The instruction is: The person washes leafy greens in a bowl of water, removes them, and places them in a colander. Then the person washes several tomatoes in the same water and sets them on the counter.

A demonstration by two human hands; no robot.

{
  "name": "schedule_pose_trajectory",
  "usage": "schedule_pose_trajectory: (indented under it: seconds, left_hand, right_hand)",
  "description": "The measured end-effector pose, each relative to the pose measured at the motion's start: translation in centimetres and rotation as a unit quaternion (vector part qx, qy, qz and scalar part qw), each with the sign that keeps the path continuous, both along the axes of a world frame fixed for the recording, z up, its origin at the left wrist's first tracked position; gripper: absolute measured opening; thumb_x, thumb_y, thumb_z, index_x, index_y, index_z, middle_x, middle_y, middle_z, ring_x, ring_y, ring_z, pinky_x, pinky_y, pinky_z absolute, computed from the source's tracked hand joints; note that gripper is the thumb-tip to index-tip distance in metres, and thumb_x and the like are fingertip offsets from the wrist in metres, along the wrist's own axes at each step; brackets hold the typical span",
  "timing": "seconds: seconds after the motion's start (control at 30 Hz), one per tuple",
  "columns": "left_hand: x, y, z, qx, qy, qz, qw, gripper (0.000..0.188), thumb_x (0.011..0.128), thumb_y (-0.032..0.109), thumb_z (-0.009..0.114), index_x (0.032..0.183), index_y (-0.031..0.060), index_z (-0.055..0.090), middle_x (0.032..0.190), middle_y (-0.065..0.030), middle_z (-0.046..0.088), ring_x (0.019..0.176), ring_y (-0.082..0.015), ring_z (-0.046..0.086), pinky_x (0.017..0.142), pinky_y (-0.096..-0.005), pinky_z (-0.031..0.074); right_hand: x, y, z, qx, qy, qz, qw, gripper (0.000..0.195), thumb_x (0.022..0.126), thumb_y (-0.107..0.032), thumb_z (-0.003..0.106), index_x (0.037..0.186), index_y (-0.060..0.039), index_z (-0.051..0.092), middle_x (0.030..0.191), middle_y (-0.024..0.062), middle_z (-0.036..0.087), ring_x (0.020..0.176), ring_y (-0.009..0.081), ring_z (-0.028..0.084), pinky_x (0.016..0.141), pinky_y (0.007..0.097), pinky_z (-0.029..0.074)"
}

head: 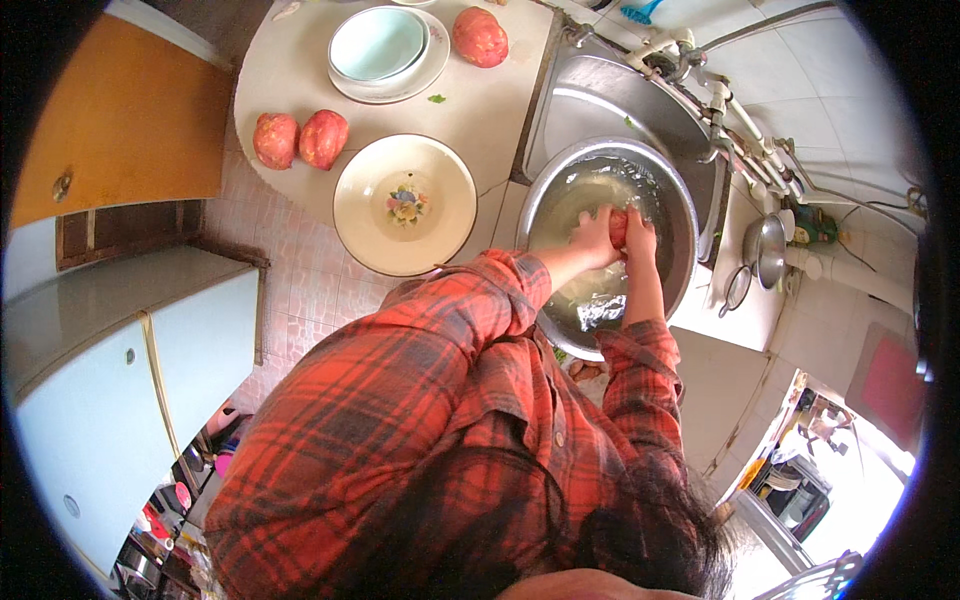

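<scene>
A large metal basin (pixel 534 298) of cloudy water stands in front of me, partly over the sink's edge. Over it, both hands close around a wet, red-skinned tuber (pixel 617 228), probably a sweet potato. My left hand (pixel 595 238) grips one side of it. On the other side are the fingers of my right hand (pixel 640 234), and together they hide much of the tuber. Left of the metal basin sits a cream enamel basin (pixel 364 199) with a flower print. Beyond it lie two red tubers (pixel 275 141) side by side, and another red tuber (pixel 480 37) rests farther back.
Pale blue bowls (pixel 375 45) are stacked on a white plate (pixel 439 71) at the back of the counter. Behind the metal basin is a steel sink (pixel 592 75), with taps and pipes (pixel 720 112) along the tiled wall. A small strainer (pixel 736 289) hangs at the right.
</scene>
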State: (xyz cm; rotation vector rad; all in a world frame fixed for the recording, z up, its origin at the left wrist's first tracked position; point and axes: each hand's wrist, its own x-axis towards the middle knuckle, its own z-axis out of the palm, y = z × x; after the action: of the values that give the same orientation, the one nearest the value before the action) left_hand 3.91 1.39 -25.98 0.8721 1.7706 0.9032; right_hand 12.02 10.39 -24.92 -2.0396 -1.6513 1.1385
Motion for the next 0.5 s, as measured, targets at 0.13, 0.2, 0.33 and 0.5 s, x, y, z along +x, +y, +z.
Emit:
schedule_pose_trajectory:
  seconds: [0.13, 0.2, 0.33, 0.5]
  left_hand:
    - [-1.7, -0.6, 2.7, 0.000, 0.029, -0.048, 0.998, 0.091, 0.057, 0.035, 0.083, 0.130, 0.0131, 0.033, 0.109, -0.0240, 0.053, 0.095, -0.0391, 0.059, 0.079, -0.0474, 0.049]
    - [-2.6, 0.1, 3.3, -0.017, -0.097, -0.074, 0.992, 0.087, 0.057, 0.035, 0.082, 0.127, 0.0094, 0.036, 0.102, -0.0224, 0.057, 0.092, -0.0374, 0.061, 0.076, -0.0470, 0.050]
    - [-4.4, 1.2, 4.5, -0.040, -0.316, -0.095, 0.943, 0.077, 0.064, 0.031, 0.079, 0.129, 0.0137, 0.040, 0.099, -0.0175, 0.061, 0.087, -0.0293, 0.063, 0.073, -0.0440, 0.051]
    - [-8.2, -2.0, 9.0, 0.206, 0.169, -0.098, 0.959, 0.072, 0.068, 0.021, 0.075, 0.132, 0.0181, 0.041, 0.102, -0.0191, 0.056, 0.088, -0.0304, 0.061, 0.076, -0.0410, 0.049]
  right_hand:
    - [0.7, 0.7, 0.1, -0.031, -0.040, -0.010, 0.999, 0.069, 0.078, -0.045, 0.062, 0.117, 0.0109, 0.050, 0.106, 0.0227, 0.060, 0.098, 0.0286, 0.059, 0.085, 0.0365, 0.046]
    - [0.8, 0.8, 1.3, -0.007, -0.084, 0.037, 0.996, 0.070, 0.078, -0.048, 0.061, 0.112, 0.0126, 0.051, 0.103, 0.0227, 0.061, 0.096, 0.0273, 0.059, 0.083, 0.0353, 0.046]
    - [-0.6, -0.2, 7.2, 0.006, -0.005, 0.046, 0.999, 0.063, 0.079, -0.054, 0.060, 0.096, 0.0060, 0.061, 0.092, 0.0182, 0.064, 0.087, 0.0246, 0.061, 0.077, 0.0360, 0.046]
    - [-0.6, 4.0, 8.7, 0.342, -0.125, 0.104, 0.926, 0.041, 0.085, -0.041, 0.060, 0.087, -0.0003, 0.064, 0.076, 0.0103, 0.064, 0.070, 0.0190, 0.059, 0.066, 0.0340, 0.047]
